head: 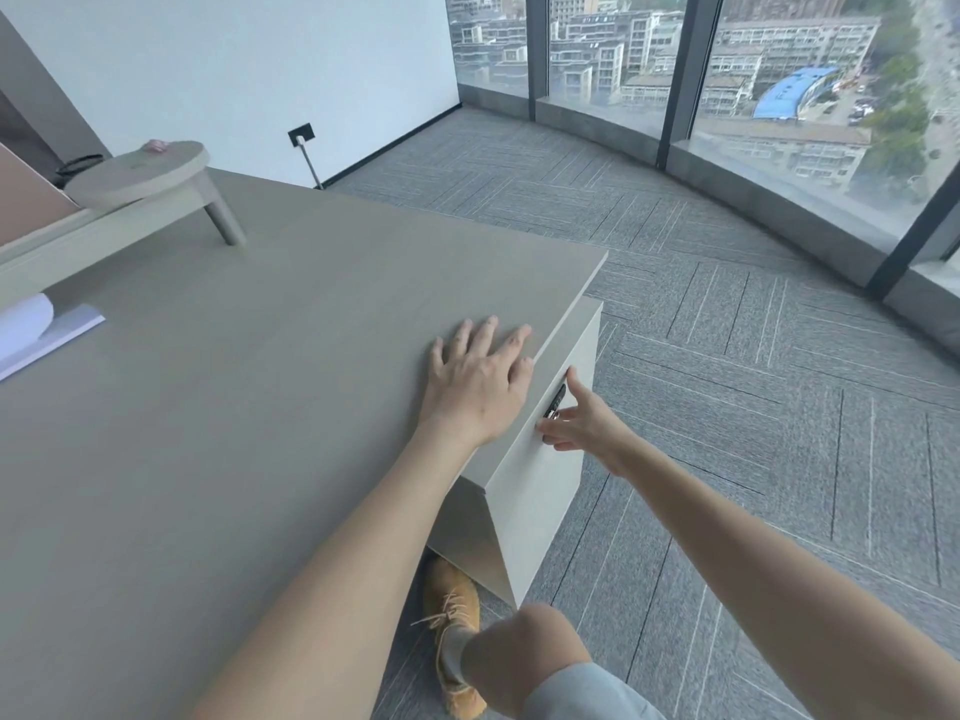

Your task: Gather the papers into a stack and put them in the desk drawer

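Observation:
White papers (31, 330) lie at the far left edge of the grey desk (234, 381), one curled up on top. My left hand (480, 381) rests flat on the desk near its right edge, fingers spread, holding nothing. Just below that edge is the pale drawer unit (540, 485) with a dark lock (556, 400) on its front. My right hand (582, 423) touches the drawer front at the lock, fingertips on a small metal piece; I cannot tell whether it grips it. The drawer front looks closed.
A low round stand (140, 174) sits on a raised shelf at the desk's back left. Grey carpet (727, 407) spreads to the right up to floor-to-ceiling windows (779, 96). My knee and a tan shoe (452, 631) are below the desk edge.

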The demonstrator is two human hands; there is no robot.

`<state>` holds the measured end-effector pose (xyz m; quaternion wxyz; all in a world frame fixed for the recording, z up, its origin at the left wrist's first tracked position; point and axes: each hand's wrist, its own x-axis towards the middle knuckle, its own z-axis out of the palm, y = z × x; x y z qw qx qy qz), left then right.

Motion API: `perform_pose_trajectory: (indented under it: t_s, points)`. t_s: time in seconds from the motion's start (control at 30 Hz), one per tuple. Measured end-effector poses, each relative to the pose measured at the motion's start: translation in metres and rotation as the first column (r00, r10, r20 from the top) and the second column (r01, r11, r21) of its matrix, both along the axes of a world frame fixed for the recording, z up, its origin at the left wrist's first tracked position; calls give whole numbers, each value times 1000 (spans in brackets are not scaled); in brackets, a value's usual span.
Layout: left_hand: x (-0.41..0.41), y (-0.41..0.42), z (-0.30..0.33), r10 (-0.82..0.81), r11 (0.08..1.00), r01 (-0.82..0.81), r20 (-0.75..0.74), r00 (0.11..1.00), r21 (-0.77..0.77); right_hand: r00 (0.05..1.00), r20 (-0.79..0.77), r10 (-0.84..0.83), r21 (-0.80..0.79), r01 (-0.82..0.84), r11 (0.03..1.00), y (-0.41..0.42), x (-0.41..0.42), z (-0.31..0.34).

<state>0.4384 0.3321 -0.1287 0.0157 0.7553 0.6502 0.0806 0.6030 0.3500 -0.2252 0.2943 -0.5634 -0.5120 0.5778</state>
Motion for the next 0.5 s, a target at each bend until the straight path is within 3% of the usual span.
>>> perform_pose_trajectory:
  t_s: [0.17,0.3,0.4,0.5]
  points:
    - [-1,0,0,-6,1000,6,4,1000,13,994,105,16,-18,-14,1000,5,-4,4]
    - [-2,-1,2,-6,1000,6,52,999,4,915,403,-27,47,9,999,8,-13,17]
    - [-6,-3,3,-5,1000,6,218,976,-4,873,467,-137,170,63,984,3,-13,41]
    - [-16,-9,17,94,995,-71,532,842,-63,875,399,-275,292,163,942,-1,-9,69]
